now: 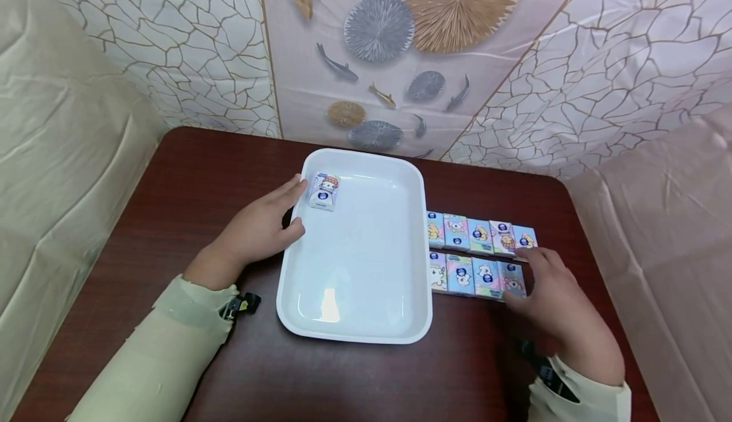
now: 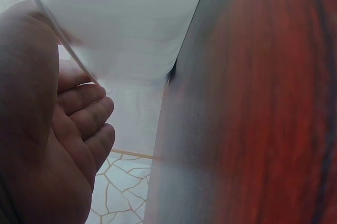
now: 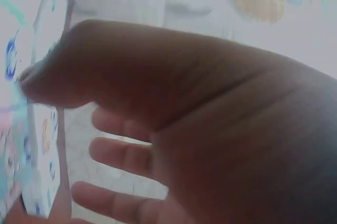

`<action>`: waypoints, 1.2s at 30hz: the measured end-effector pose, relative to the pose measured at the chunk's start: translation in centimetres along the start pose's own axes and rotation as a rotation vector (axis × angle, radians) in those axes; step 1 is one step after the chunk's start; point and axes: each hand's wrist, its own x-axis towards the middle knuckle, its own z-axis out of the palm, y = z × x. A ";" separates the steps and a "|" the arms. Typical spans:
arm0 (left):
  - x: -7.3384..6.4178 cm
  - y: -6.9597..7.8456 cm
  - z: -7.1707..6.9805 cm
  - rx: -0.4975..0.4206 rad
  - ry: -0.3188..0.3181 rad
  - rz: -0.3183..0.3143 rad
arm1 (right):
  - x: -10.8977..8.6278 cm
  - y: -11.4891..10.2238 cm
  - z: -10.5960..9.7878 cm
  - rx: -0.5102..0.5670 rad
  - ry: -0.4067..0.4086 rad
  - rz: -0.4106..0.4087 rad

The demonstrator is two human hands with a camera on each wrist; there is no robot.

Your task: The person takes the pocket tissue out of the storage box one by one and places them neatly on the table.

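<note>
A white rectangular tray (image 1: 354, 250) stands on the table, with one small cartoon-printed packet, like a pocket tissue pack (image 1: 324, 192), near its upper left corner. My left hand (image 1: 260, 225) rests at the tray's left rim, fingers extended; in the left wrist view the fingers (image 2: 100, 103) lie beside the tray's outer wall. To the right, similar packs lie in two rows, a back row (image 1: 480, 236) and a front row (image 1: 474, 276). My right hand (image 1: 563, 307) is at their right end, thumb and forefinger apart around the front end pack (image 1: 513, 279). The right wrist view shows the thumb (image 3: 68, 76) against a pack edge.
The dark reddish-brown table (image 1: 343, 384) has rounded far corners. A patterned cloth (image 1: 366, 91) hangs behind it, and pale cloth drapes (image 1: 74, 155) line the sides. The tray's right rim stands close against the left ends of both pack rows.
</note>
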 end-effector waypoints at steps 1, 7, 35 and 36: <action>0.0 0.0 0.0 0.000 -0.001 -0.002 | 0.0 -0.4 -0.1 -0.003 0.017 -0.015; 0.0 0.1 0.0 -0.004 -0.005 -0.006 | 0.3 -3.3 -0.6 0.010 0.046 -0.116; 0.1 -0.2 0.1 -0.007 0.016 0.020 | 4.4 -17.0 0.8 0.044 0.000 -0.534; 0.1 -0.2 0.1 -0.006 0.015 0.020 | 4.7 -17.3 1.1 0.051 -0.011 -0.538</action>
